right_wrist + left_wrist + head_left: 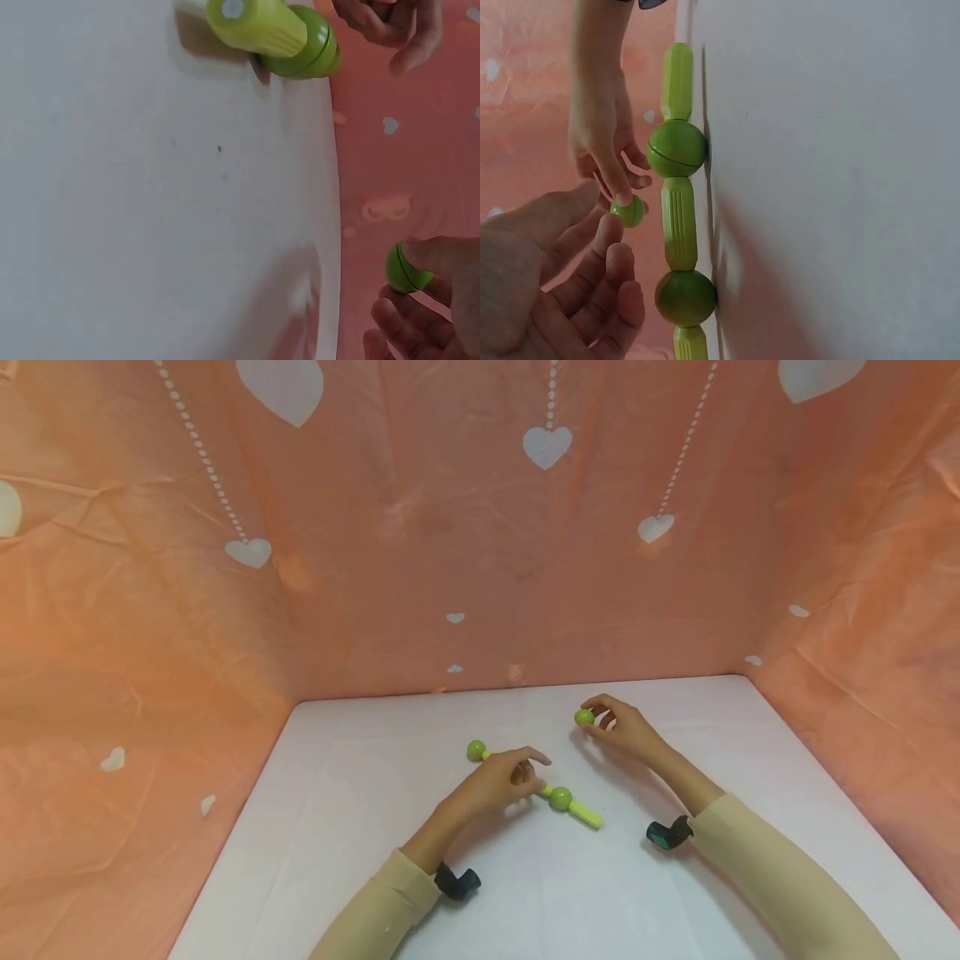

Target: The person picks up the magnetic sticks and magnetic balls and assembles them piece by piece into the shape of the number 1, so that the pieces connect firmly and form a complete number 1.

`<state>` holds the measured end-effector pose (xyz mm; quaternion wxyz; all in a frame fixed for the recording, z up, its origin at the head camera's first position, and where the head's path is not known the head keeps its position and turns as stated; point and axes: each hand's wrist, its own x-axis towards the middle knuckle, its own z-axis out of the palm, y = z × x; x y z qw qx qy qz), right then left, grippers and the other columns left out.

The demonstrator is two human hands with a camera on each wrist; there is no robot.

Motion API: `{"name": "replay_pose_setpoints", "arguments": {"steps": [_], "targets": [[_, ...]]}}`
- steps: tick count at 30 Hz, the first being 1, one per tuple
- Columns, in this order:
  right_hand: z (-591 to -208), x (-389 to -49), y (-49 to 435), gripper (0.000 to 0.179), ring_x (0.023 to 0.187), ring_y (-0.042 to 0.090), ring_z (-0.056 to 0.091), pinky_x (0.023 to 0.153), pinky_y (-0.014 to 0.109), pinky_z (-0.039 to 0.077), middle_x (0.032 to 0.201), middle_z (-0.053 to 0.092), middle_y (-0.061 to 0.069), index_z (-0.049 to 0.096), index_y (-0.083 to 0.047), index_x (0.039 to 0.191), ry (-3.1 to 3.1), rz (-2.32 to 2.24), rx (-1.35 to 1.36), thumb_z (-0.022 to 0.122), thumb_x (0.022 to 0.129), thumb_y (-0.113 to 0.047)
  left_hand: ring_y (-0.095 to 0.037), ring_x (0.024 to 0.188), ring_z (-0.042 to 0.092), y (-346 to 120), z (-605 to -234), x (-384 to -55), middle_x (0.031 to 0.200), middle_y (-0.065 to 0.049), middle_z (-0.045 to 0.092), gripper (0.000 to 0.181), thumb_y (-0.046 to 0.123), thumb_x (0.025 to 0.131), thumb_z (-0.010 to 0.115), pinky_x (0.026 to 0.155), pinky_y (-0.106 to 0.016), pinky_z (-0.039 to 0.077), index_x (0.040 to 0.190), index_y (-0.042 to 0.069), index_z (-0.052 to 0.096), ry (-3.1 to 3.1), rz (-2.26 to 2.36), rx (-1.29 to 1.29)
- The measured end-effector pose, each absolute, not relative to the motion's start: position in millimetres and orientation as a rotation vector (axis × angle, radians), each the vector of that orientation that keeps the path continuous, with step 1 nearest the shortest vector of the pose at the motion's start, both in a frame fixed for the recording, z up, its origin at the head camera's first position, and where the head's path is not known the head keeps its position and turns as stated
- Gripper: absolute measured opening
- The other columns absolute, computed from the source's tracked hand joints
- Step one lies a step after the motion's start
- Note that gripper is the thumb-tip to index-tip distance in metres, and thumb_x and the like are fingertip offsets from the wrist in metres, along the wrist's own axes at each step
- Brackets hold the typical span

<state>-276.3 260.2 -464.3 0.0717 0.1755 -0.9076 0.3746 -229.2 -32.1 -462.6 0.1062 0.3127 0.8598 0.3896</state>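
A row of joined green balls and yellow-green ribbed rods [586, 815] lies slanting on the white table. One ball [476, 750] shows at its far left end, another [561, 798] nearer its right end. My left hand [497, 783] hovers over the row and hides its middle in the head view. In the left wrist view its fingers are loosely bent beside the row [679, 225], with nothing between them. Farther back on the right, my right hand [628, 732] pinches a single green ball [407, 268] between thumb and fingers, apart from the row.
White cloth covers the table [337, 827]. Orange sheets with white hearts hang at the back [420, 568] and on both sides. A dark camera mount sits on the left wrist [457, 883] and another on the right wrist [667, 833].
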Motion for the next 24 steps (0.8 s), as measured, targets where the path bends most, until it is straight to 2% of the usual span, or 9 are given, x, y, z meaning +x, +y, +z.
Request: {"name": "replay_pose_setpoints", "arguments": {"steps": [4,9,12,18,24], "targets": [[-464,-267,266,0.034,0.091,0.025,0.067,0.076,0.027,0.054,0.111,0.072,0.017,0.066,-0.001,0.126,-2.717,1.098,0.555,0.081,0.096,-0.007,-0.009,0.088,0.061,-27,-462,-229,0.100,0.007,0.069,0.033,0.023,0.103,0.076,0.081,-0.024,0.051,0.135,0.016,0.071,2.626,1.008,1.039],[-464,-254,273,0.034,0.092,0.024,0.067,0.076,0.027,0.054,0.112,0.073,0.014,0.067,-0.002,0.126,-2.735,1.076,0.562,0.082,0.096,-0.007,-0.017,0.106,0.063,-21,-464,-230,0.116,-0.001,0.072,0.032,0.027,0.104,0.075,0.091,-0.028,0.051,0.135,0.019,0.072,2.741,0.771,1.197],[-463,-245,277,0.034,0.094,0.022,0.066,0.076,0.026,0.054,0.114,0.074,0.010,0.067,-0.004,0.126,-2.750,1.068,0.565,0.082,0.096,-0.009,-0.018,0.111,0.062,-18,-467,-229,0.124,0.000,0.072,0.031,0.028,0.104,0.075,0.096,-0.030,0.050,0.134,0.022,0.073,2.779,0.661,1.252],[-464,-228,282,0.031,0.091,0.017,0.066,0.075,0.026,0.054,0.111,0.075,0.006,0.069,-0.006,0.122,-2.723,1.080,0.613,0.083,0.095,-0.009,-0.017,0.120,0.060,-10,-466,-226,0.132,0.004,0.070,0.034,0.034,0.103,0.076,0.105,-0.034,0.048,0.136,0.026,0.073,2.789,0.546,1.251],[-467,-210,287,0.030,0.089,0.011,0.063,0.074,0.027,0.054,0.108,0.073,-0.001,0.070,-0.010,0.120,-2.733,1.087,0.636,0.085,0.093,-0.007,-0.014,0.118,0.059,-3,-465,-222,0.130,0.005,0.070,0.035,0.035,0.102,0.077,0.105,-0.031,0.047,0.135,0.027,0.074,2.766,0.510,1.299]]}}
